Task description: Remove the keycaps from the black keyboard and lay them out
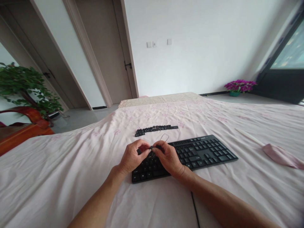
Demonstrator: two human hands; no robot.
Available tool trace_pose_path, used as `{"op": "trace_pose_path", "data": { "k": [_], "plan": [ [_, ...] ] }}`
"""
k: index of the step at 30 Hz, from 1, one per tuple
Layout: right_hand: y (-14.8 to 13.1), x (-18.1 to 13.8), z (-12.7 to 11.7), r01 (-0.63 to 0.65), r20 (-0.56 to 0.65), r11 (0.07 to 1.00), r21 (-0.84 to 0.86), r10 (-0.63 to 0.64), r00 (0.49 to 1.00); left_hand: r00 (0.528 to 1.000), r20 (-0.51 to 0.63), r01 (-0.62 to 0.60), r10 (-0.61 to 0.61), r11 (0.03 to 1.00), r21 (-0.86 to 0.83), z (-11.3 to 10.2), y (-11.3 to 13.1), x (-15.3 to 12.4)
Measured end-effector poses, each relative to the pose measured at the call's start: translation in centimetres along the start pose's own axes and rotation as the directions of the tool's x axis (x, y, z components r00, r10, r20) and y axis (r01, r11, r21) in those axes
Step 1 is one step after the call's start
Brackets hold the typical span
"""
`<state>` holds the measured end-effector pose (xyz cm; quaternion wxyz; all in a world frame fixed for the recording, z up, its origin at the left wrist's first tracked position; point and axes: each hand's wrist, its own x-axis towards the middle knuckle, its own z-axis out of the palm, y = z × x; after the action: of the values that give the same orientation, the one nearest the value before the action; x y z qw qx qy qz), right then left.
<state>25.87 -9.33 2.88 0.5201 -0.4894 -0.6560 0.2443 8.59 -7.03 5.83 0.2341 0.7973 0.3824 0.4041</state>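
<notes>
A black keyboard point(204, 152) lies at a slant on the pinkish cloth, and both hands are over its left part. Between thumb and forefinger, my left hand point(134, 155) pinches a small dark piece that looks like a keycap point(151, 147). My right hand point(169, 156) is closed on a thin wire keycap puller point(164, 136), whose loop sticks up above the fingers. The fingertips of both hands meet at the keycap. Beyond the keyboard, several loose black keycaps point(156, 128) lie in rows on the cloth. Keys under my hands are partly hidden.
The wrinkled cloth point(71, 171) covers the wide surface. A black cable point(195, 209) runs toward me. At right lies a pale stick with pink fabric point(280, 155). A wooden chair point(26, 129) and leafy plant point(26, 85) stand left; purple flowers point(239, 86) stand far right.
</notes>
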Motion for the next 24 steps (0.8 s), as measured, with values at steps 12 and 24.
{"op": "trace_pose_path", "data": {
  "k": [12,24],
  "plan": [
    [0.0,0.1,-0.1,-0.019,-0.004,0.999,-0.037,0.018,1.0,1.0,-0.004,-0.014,0.015,0.996,0.085,-0.1,1.2,0.1],
    [-0.1,0.2,-0.2,-0.033,-0.014,0.999,0.017,0.033,0.999,0.991,0.019,0.133,-0.133,0.991,0.014,0.6,1.2,0.3]
  ]
}}
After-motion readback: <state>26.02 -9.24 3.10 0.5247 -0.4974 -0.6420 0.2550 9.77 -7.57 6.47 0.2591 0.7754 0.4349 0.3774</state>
